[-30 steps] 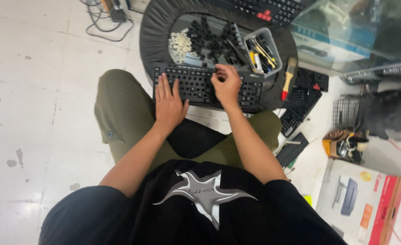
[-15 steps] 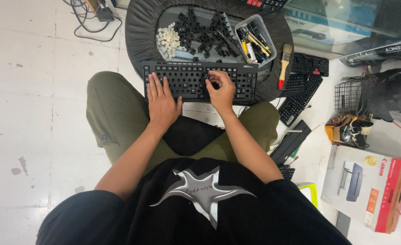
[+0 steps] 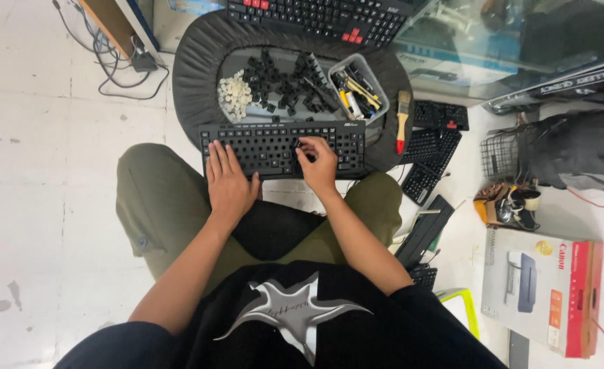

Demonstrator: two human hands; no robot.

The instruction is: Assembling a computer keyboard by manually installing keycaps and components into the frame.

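Person seated on floor, looking down at own lap. Black keyboard (image 3: 283, 146) lies across the near edge of a round dark tray (image 3: 194, 75), partly over the knees, so it sits close enough for both hands to work on it. Left hand (image 3: 228, 179) rests flat on the keyboard's left end, fingers spread and open, gripping nothing; looks like it is there to pin the board down and stop it sliding. Right hand (image 3: 319, 164) is over the middle-right keys, fingers (image 3: 306, 146) curled in and pinched at a key; too small to tell if a keycap is actually held between them. Behind the keyboard, inside the tray, a heap of loose black keycaps (image 3: 285, 85) and a smaller heap of pale domes (image 3: 234, 96) are kept apart, seemingly sorted by kind and within easy reach. A small clear bin (image 3: 360, 85) of hand tools stands at the tray's right, on the working hand's side. A brush (image 3: 402, 119) with red handle tip lies on the tray rim just right of the keyboard. Another keyboard with red keys (image 3: 322, 17) sits at the tray's far edge. More black keyboards (image 3: 431, 147) lie on the floor to the right, near a printer box (image 3: 541, 290) and a wire basket (image 3: 503, 154).
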